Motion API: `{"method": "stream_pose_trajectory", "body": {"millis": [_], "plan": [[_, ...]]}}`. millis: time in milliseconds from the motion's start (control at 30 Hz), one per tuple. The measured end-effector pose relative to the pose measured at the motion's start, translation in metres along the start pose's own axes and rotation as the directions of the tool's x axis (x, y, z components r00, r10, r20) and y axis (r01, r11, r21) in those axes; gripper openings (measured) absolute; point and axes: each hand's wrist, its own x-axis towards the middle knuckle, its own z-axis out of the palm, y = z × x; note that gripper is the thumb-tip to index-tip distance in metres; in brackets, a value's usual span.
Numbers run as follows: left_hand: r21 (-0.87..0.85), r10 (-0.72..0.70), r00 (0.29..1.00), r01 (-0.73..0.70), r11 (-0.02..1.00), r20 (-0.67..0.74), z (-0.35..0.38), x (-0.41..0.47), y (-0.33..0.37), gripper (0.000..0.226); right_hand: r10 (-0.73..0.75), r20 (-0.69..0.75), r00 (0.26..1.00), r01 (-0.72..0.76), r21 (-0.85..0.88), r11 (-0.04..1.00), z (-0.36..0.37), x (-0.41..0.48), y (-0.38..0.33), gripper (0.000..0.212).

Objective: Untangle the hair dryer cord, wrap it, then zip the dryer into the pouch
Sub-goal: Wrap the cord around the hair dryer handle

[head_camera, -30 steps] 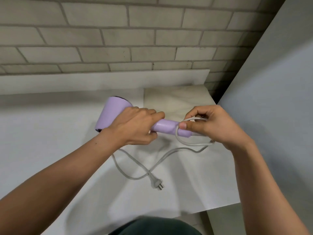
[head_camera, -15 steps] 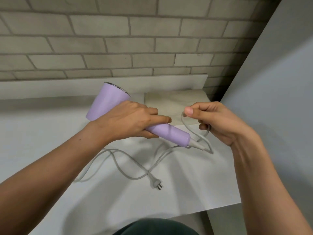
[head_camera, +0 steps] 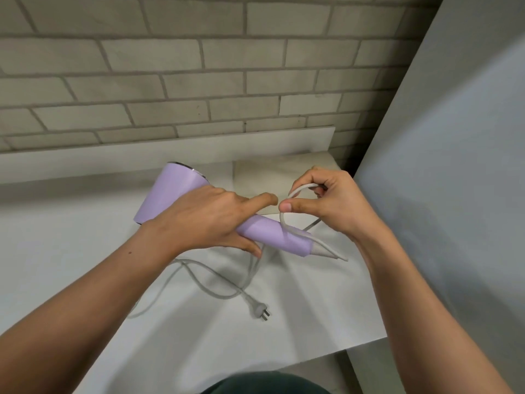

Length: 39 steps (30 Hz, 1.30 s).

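The white tabletop (head_camera: 298,322) lies below a lilac dryer (head_camera: 181,191) held above it, the left hand (head_camera: 207,220) wrapped tight around its handle. The right hand (head_camera: 332,206) pinches a loop of the cord (head_camera: 295,231) beside the handle; the plug (head_camera: 260,309) rests on the tabletop.

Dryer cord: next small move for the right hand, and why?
Probably carry the pinched loop over the handle and lay it down as a turn. The right hand holds the cord above the handle, the left hand grips the hair dryer, and most cord plus plug lies loose on the table.
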Motion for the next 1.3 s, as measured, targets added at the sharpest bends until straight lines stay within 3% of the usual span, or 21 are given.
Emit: {"method": "stream_pose_trajectory", "body": {"millis": [100, 233, 367, 533, 633, 700, 767, 833, 900, 1033, 1133, 1300], "plan": [[-0.057, -0.022, 1.000, 0.023, 0.998, 0.018, 0.003, -0.004, 0.003, 0.082, -0.003, -0.038, 0.999, 0.003, 0.007, 1.000, 0.001, 0.001, 0.001, 0.028], [-0.141, 0.037, 0.999, -0.039, 0.989, -0.018, 0.001, -0.007, 0.000, 0.077, -0.006, -0.049, 0.999, 0.007, 0.019, 1.000, 0.006, 0.002, 0.001, 0.024], [0.058, 0.230, 0.963, -0.224, 0.973, -0.141, 0.008, -0.006, -0.003, 0.063, -0.007, -0.057, 0.998, 0.011, 0.077, 0.997, 0.008, 0.003, 0.000, 0.029], [0.136, 0.270, 0.950, -0.251, 0.959, -0.155, 0.016, -0.009, -0.008, 0.058, 0.061, -0.037, 0.997, -0.055, 0.138, 0.989, 0.001, -0.002, 0.010, 0.023], [0.150, 0.214, 0.964, -0.191, 0.970, -0.160, 0.022, -0.011, -0.014, 0.065, 0.148, -0.046, 0.988, -0.137, 0.187, 0.973, -0.004, -0.007, 0.022, 0.012], [0.134, 0.111, 0.972, -0.084, 0.987, -0.206, 0.023, -0.011, -0.019, 0.064, 0.218, 0.001, 0.976, -0.216, 0.132, 0.967, -0.002, -0.010, 0.033, 0.002], [0.125, -0.016, 0.966, 0.050, 0.991, -0.257, 0.023, -0.010, -0.023, 0.062, 0.266, 0.070, 0.962, -0.270, 0.066, 0.961, 0.012, -0.016, 0.044, 0.027], [0.110, -0.139, 0.950, 0.175, 0.978, -0.278, 0.027, -0.009, -0.025, 0.066, 0.266, 0.152, 0.952, -0.279, 0.067, 0.958, 0.034, -0.024, 0.049, 0.026], [0.078, -0.258, 0.935, 0.284, 0.956, -0.243, 0.033, -0.008, -0.026, 0.073, 0.226, 0.260, 0.939, -0.237, 0.009, 0.972, 0.053, -0.032, 0.045, 0.027], [0.012, -0.400, 0.915, 0.401, 0.916, -0.052, 0.041, -0.005, -0.021, 0.077, 0.250, 0.429, 0.868, -0.057, -0.414, 0.908, 0.064, -0.034, 0.027, 0.032], [0.080, -0.386, 0.920, 0.381, 0.921, 0.066, 0.043, -0.006, -0.012, 0.077, 0.218, 0.449, 0.867, 0.091, -0.571, 0.816, 0.065, -0.031, 0.019, 0.026], [0.117, -0.278, 0.937, 0.258, 0.959, 0.214, 0.037, -0.007, -0.005, 0.067, -0.003, 0.329, 0.944, 0.203, -0.577, 0.791, 0.050, -0.015, 0.008, 0.016]]}}
